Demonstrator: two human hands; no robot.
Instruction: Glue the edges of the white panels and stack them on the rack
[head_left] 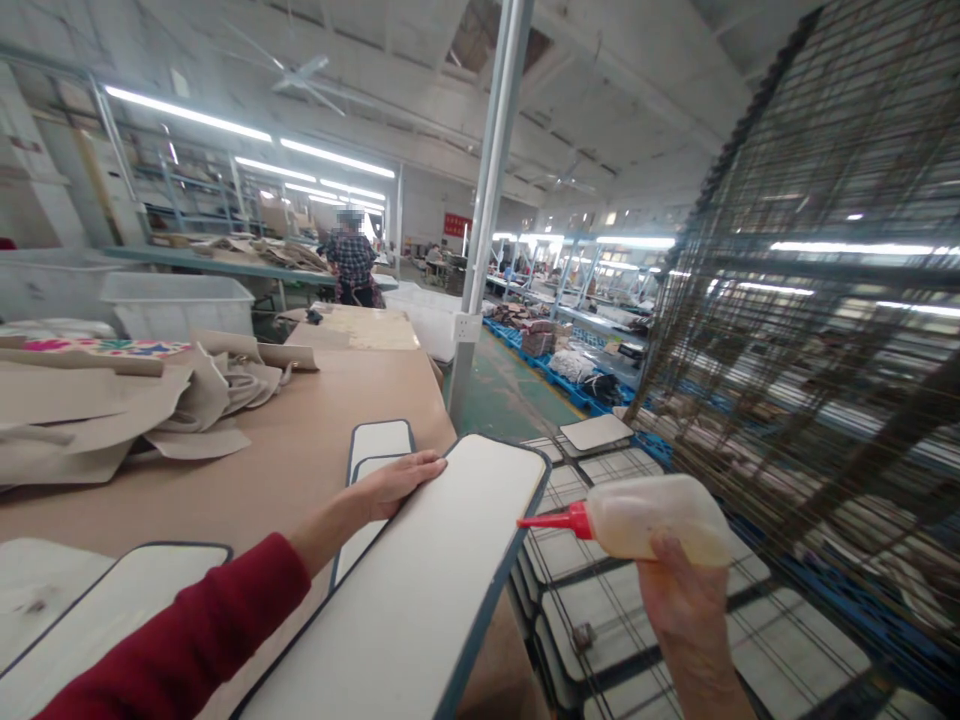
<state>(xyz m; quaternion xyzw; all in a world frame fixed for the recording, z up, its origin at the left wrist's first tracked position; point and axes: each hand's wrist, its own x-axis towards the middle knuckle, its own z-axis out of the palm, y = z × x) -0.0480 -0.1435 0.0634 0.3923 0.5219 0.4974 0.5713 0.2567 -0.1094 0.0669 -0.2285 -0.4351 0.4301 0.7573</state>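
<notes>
A long white panel (442, 560) with rounded corners and a dark blue edge lies tilted in front of me. My left hand (401, 482) grips its far left edge, fingers resting on the white face and thumb out of sight. In my right hand (686, 590) is a translucent squeeze bottle (660, 515) with a red nozzle, held sideways and partly filled with yellowish liquid. The nozzle tip points left and appears at the panel's right edge; whether it touches, I cannot tell. Similar white panels (380, 440) lie under and beside the held one on the table.
Beige cut pieces (97, 410) are heaped on the brown table (315, 400) at left. A wire rack (787, 300) rises on the right, with panels (795, 635) lying on its lower grid. A metal post (480, 220) stands ahead. A person (350, 262) stands farther back near white bins (180, 305).
</notes>
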